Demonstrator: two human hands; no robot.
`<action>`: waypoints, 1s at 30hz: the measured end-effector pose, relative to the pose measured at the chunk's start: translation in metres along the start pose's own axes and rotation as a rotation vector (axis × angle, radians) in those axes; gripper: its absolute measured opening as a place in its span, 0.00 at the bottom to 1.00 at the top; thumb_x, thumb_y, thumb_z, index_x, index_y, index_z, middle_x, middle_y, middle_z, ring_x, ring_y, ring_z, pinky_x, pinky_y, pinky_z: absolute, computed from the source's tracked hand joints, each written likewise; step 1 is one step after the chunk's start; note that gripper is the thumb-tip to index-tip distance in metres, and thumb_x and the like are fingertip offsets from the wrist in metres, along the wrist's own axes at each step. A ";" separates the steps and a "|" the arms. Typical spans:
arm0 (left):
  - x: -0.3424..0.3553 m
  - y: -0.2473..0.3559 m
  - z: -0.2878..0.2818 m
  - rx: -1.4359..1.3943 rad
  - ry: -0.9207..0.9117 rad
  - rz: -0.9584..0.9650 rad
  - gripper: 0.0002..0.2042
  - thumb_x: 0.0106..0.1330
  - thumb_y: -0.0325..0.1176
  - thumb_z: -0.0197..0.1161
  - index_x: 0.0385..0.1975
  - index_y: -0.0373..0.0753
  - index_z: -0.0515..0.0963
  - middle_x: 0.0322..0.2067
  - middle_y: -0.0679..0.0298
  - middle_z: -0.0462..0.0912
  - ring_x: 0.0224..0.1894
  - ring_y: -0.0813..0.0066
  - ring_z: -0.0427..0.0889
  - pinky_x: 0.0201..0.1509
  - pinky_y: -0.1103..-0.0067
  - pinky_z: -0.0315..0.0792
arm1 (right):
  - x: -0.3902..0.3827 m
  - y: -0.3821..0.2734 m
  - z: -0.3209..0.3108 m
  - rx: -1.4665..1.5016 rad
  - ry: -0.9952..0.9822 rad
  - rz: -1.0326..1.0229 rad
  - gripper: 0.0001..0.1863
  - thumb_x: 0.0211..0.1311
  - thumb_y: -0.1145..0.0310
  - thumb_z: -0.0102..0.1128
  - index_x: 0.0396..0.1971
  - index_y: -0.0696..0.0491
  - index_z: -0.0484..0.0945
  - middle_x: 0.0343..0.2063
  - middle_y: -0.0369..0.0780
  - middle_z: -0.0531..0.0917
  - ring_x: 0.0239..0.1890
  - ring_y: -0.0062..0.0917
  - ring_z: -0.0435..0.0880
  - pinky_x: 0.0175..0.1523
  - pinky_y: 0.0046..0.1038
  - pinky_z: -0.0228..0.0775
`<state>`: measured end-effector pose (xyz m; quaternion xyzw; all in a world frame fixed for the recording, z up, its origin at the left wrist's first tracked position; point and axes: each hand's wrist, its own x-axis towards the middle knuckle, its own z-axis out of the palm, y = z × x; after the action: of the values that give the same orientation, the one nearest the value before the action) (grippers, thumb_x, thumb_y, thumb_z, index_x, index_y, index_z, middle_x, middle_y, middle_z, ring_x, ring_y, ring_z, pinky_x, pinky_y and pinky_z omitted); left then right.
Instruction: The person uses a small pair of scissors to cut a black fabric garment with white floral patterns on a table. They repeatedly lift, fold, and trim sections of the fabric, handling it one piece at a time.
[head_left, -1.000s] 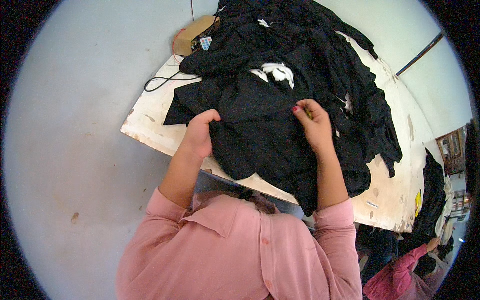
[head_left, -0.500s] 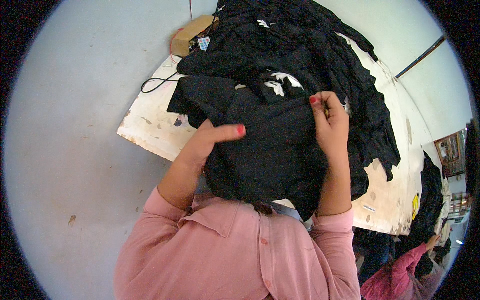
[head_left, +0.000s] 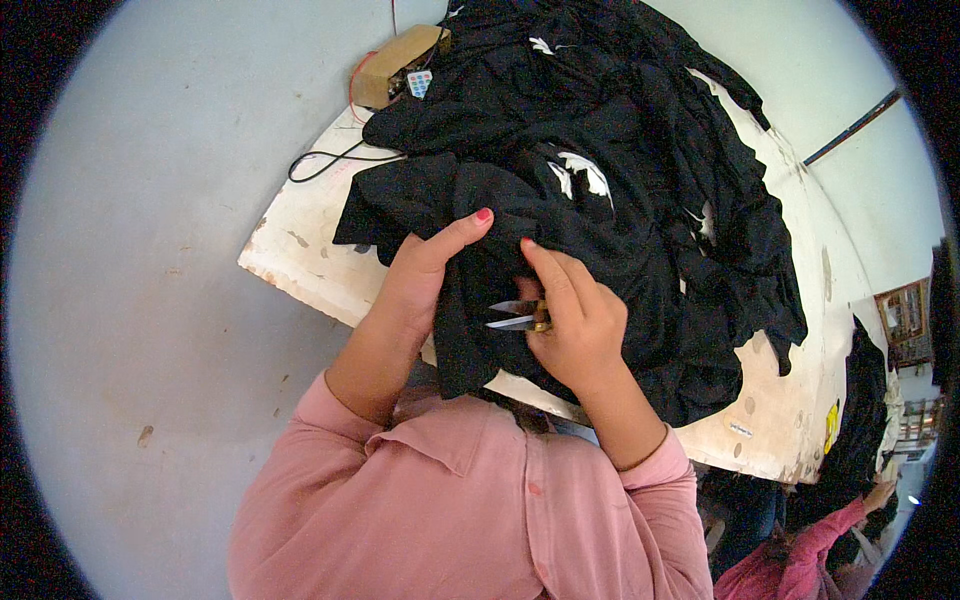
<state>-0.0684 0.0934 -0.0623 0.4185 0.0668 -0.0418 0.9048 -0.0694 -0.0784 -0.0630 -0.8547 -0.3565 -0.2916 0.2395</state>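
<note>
My left hand (head_left: 420,280) grips the front folds of the black cloth (head_left: 650,260), its thumb lying on top and its other fingers partly hidden. My right hand (head_left: 580,325) is closed on small snips (head_left: 512,322) with pale pointed blades and gold-coloured handles, while its forefinger reaches onto the cloth just right of my left thumb. The blades point left over the cloth, below the fingertips. Beyond my hands the black cloth is heaped across a pale worn board table (head_left: 285,255), with white patches (head_left: 590,175) showing in it.
At the back left lie a tan box (head_left: 390,70) with wires, a small keypad (head_left: 420,83) and a looped black cord (head_left: 305,160). At the lower right a co-worker's pink sleeve (head_left: 820,540) and hand (head_left: 878,495) are beside more dark cloth (head_left: 850,400).
My right hand has moved left and down to beside my left hand, bringing the snip blades into sight. My left thumb has shifted across the cloth, and the front of the cloth is more bunched.
</note>
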 end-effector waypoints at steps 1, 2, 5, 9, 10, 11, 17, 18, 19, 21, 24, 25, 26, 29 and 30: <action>0.001 0.000 -0.003 -0.017 -0.004 -0.015 0.16 0.58 0.33 0.64 0.44 0.33 0.77 0.39 0.57 0.82 0.39 0.67 0.82 0.45 0.73 0.76 | -0.001 0.004 0.000 0.060 0.020 -0.008 0.27 0.34 0.79 0.58 0.43 0.52 0.78 0.33 0.37 0.81 0.22 0.27 0.80 0.26 0.27 0.72; 0.002 -0.001 -0.005 -0.034 -0.003 -0.027 0.15 0.57 0.32 0.65 0.43 0.31 0.78 0.39 0.57 0.82 0.39 0.68 0.82 0.45 0.74 0.76 | -0.001 0.004 -0.001 0.108 -0.009 -0.008 0.26 0.34 0.79 0.58 0.42 0.52 0.78 0.33 0.37 0.81 0.22 0.26 0.80 0.26 0.27 0.72; 0.004 -0.002 -0.012 -0.008 0.028 0.012 0.16 0.57 0.32 0.66 0.42 0.30 0.78 0.39 0.57 0.82 0.40 0.68 0.82 0.46 0.74 0.76 | -0.003 -0.006 -0.005 0.325 -0.135 0.004 0.24 0.34 0.79 0.59 0.40 0.51 0.78 0.30 0.36 0.81 0.22 0.25 0.80 0.26 0.26 0.73; 0.005 0.015 -0.034 0.355 0.304 0.098 0.20 0.53 0.34 0.68 0.44 0.29 0.77 0.40 0.57 0.82 0.41 0.69 0.80 0.50 0.75 0.73 | -0.003 -0.008 -0.019 0.464 -0.141 0.044 0.17 0.37 0.82 0.64 0.33 0.55 0.81 0.27 0.40 0.81 0.27 0.28 0.80 0.32 0.26 0.73; 0.012 0.017 -0.060 0.329 0.181 0.194 0.25 0.53 0.34 0.69 0.50 0.31 0.73 0.45 0.56 0.79 0.45 0.69 0.78 0.52 0.75 0.71 | -0.001 -0.003 -0.025 0.378 -0.036 0.038 0.13 0.41 0.81 0.65 0.32 0.55 0.81 0.27 0.40 0.81 0.28 0.30 0.80 0.34 0.27 0.73; 0.014 0.024 -0.082 0.586 0.211 0.284 0.26 0.54 0.34 0.68 0.52 0.32 0.71 0.45 0.56 0.79 0.46 0.69 0.77 0.52 0.75 0.71 | -0.002 0.006 -0.032 0.258 0.034 0.098 0.08 0.47 0.77 0.66 0.30 0.54 0.81 0.27 0.40 0.81 0.30 0.31 0.80 0.37 0.29 0.73; 0.013 0.046 -0.094 1.312 0.604 0.768 0.22 0.59 0.34 0.65 0.53 0.37 0.70 0.45 0.59 0.77 0.44 0.70 0.77 0.48 0.75 0.72 | -0.020 0.067 -0.052 -0.067 0.031 0.588 0.13 0.51 0.70 0.66 0.38 0.55 0.79 0.37 0.44 0.82 0.40 0.36 0.82 0.46 0.30 0.73; 0.015 0.044 -0.075 1.121 0.528 0.735 0.21 0.59 0.33 0.64 0.52 0.38 0.71 0.45 0.60 0.77 0.43 0.70 0.78 0.46 0.75 0.73 | -0.020 0.072 -0.049 -0.049 0.009 0.654 0.16 0.52 0.65 0.67 0.41 0.56 0.79 0.39 0.45 0.82 0.42 0.37 0.82 0.47 0.30 0.73; 0.018 0.037 -0.059 0.992 0.293 0.709 0.15 0.60 0.32 0.63 0.47 0.39 0.75 0.44 0.62 0.78 0.40 0.72 0.79 0.41 0.75 0.74 | -0.021 0.078 -0.041 -0.042 0.009 0.687 0.20 0.52 0.62 0.67 0.42 0.57 0.79 0.40 0.46 0.82 0.43 0.37 0.82 0.48 0.30 0.73; 0.024 0.019 -0.025 1.248 -0.031 0.781 0.15 0.58 0.34 0.65 0.44 0.36 0.76 0.40 0.56 0.79 0.41 0.63 0.80 0.42 0.74 0.74 | -0.014 0.089 -0.022 -0.026 0.006 0.738 0.27 0.52 0.54 0.67 0.46 0.58 0.77 0.43 0.48 0.81 0.45 0.38 0.81 0.50 0.31 0.72; 0.050 -0.020 -0.004 1.501 -0.049 0.968 0.21 0.55 0.45 0.66 0.43 0.37 0.76 0.38 0.55 0.79 0.41 0.56 0.79 0.47 0.66 0.72 | -0.013 0.099 0.004 0.054 -0.112 0.811 0.38 0.47 0.45 0.69 0.49 0.64 0.74 0.43 0.55 0.80 0.45 0.40 0.81 0.51 0.32 0.72; 0.060 -0.025 -0.009 1.561 -0.139 0.795 0.19 0.56 0.43 0.66 0.42 0.38 0.76 0.36 0.56 0.80 0.39 0.58 0.80 0.46 0.69 0.73 | -0.016 0.101 0.006 0.083 -0.128 0.810 0.38 0.47 0.46 0.69 0.49 0.64 0.74 0.43 0.54 0.80 0.45 0.40 0.81 0.51 0.32 0.72; 0.068 -0.025 -0.007 1.611 -0.232 0.620 0.16 0.58 0.41 0.65 0.41 0.39 0.77 0.35 0.57 0.80 0.38 0.61 0.80 0.44 0.71 0.73 | -0.019 0.105 0.006 0.109 -0.141 0.812 0.38 0.48 0.46 0.69 0.48 0.64 0.74 0.42 0.54 0.80 0.45 0.39 0.82 0.51 0.31 0.72; 0.080 -0.016 -0.009 1.316 -0.278 0.496 0.13 0.60 0.39 0.63 0.39 0.39 0.76 0.30 0.61 0.80 0.31 0.69 0.79 0.38 0.74 0.72 | -0.022 0.115 -0.008 0.296 -0.050 0.867 0.31 0.51 0.52 0.69 0.45 0.62 0.76 0.40 0.49 0.82 0.42 0.31 0.82 0.48 0.28 0.72; 0.074 -0.004 -0.003 1.234 -0.263 0.393 0.10 0.63 0.37 0.61 0.38 0.38 0.76 0.29 0.67 0.78 0.31 0.79 0.74 0.37 0.80 0.69 | -0.022 0.110 -0.015 0.380 0.001 0.899 0.27 0.52 0.54 0.68 0.44 0.61 0.77 0.38 0.46 0.83 0.40 0.28 0.82 0.47 0.27 0.72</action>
<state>0.0035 0.0921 -0.0787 0.8561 -0.1583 0.0427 0.4902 -0.0045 -0.1676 -0.0889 -0.8651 0.0010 -0.0895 0.4936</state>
